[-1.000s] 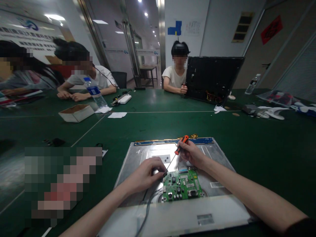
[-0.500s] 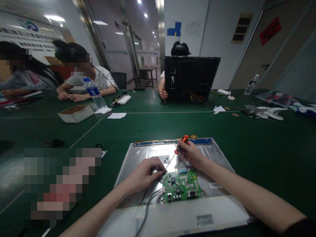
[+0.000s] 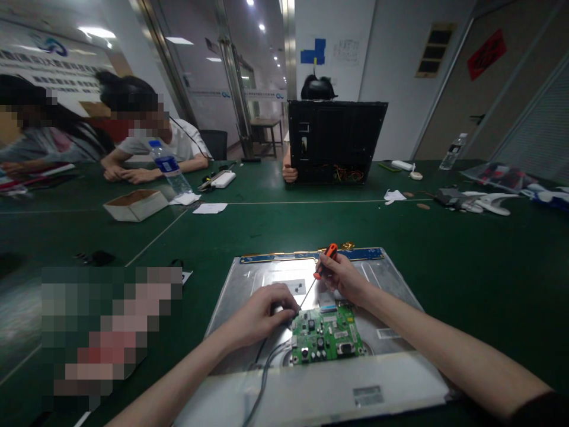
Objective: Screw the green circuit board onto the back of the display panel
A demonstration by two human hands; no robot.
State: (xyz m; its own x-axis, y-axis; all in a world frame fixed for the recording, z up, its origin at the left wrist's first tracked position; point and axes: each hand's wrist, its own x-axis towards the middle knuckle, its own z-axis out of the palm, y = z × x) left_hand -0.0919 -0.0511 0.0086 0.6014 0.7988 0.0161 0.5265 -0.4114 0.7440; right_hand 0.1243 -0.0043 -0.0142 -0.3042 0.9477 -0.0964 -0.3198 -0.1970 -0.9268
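Note:
A bare display panel [image 3: 249, 302], metal back upward, lies before me with a green circuit board [image 3: 326, 335] on it. My right hand [image 3: 340, 274] grips an orange and black screwdriver [image 3: 328, 261], whose thin shaft slants down to the board's upper left corner. At that same corner my left hand [image 3: 278, 308] has its fingers curled and pinched together; what they hold, if anything, is hidden. A grey cable [image 3: 265, 379] runs from the board's left side toward me. Along the panel's far edge sits a blue circuit strip [image 3: 364, 255].
Across the green table [image 3: 480, 284] a person holds up a black monitor casing [image 3: 338, 142]. Two people sit at the far left. A cardboard box [image 3: 136, 206], a water bottle [image 3: 171, 172], paper and white gloves [image 3: 489, 203] lie about. A second bottle [image 3: 453, 151] stands far right.
The black casing across the table has shifted slightly left with the person holding it. My hands and the screwdriver have barely moved at the board's corner.

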